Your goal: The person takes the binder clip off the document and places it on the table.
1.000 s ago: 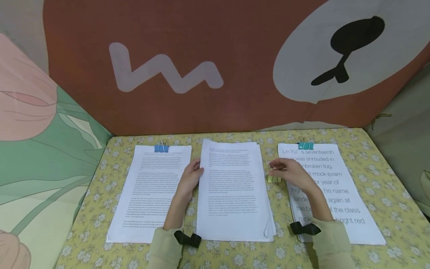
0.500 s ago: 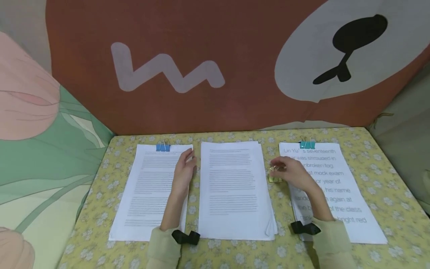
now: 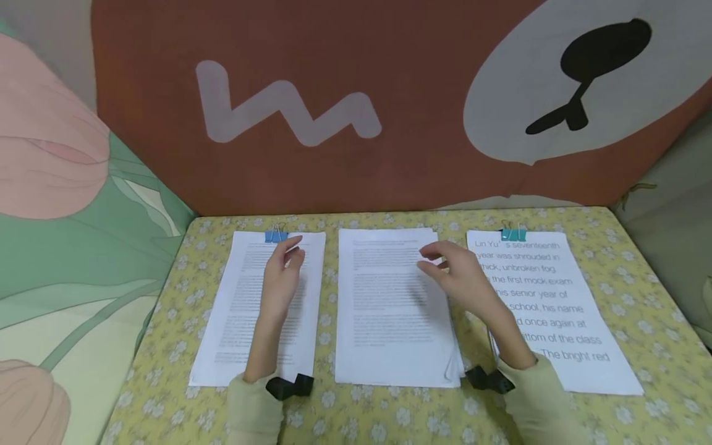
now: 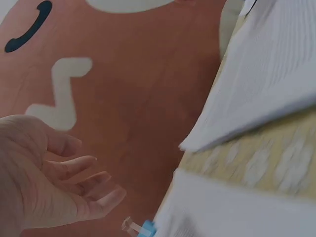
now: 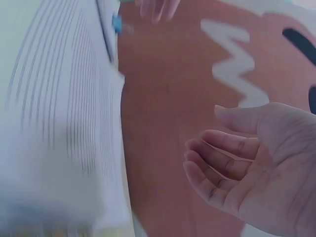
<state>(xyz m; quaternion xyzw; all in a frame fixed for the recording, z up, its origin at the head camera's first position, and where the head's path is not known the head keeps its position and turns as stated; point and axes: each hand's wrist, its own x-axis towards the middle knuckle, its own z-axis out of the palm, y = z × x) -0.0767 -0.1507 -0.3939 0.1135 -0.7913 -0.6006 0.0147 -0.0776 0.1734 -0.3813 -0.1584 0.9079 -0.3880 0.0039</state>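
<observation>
Three stacks of printed paper lie side by side. My left hand (image 3: 280, 281) hovers over the left stack (image 3: 228, 346), its fingers loosely bent and holding nothing. A blue binder clip (image 3: 275, 236) grips that stack's top edge, just beyond the fingertips. Above the right edge of the middle stack (image 3: 384, 364), my right hand (image 3: 458, 272) is raised with thumb and fingers apart. The right wrist view shows the palm of the right hand (image 5: 261, 163) bare. No clip shows on the middle stack. The right stack (image 3: 601, 377), in larger print, has a teal binder clip (image 3: 513, 235) on its top edge.
A yellow floral cloth (image 3: 328, 426) covers the table. Behind it rises a brown fabric backdrop (image 3: 411, 173) with a cartoon face. A green and pink floral panel (image 3: 72, 259) borders the left side. Each wrist wears a black band.
My right hand has left the gold-coloured binder clip beside the middle stack and risen leftward; the clip is now out of sight. My left hand has moved from the middle stack to the left one.
</observation>
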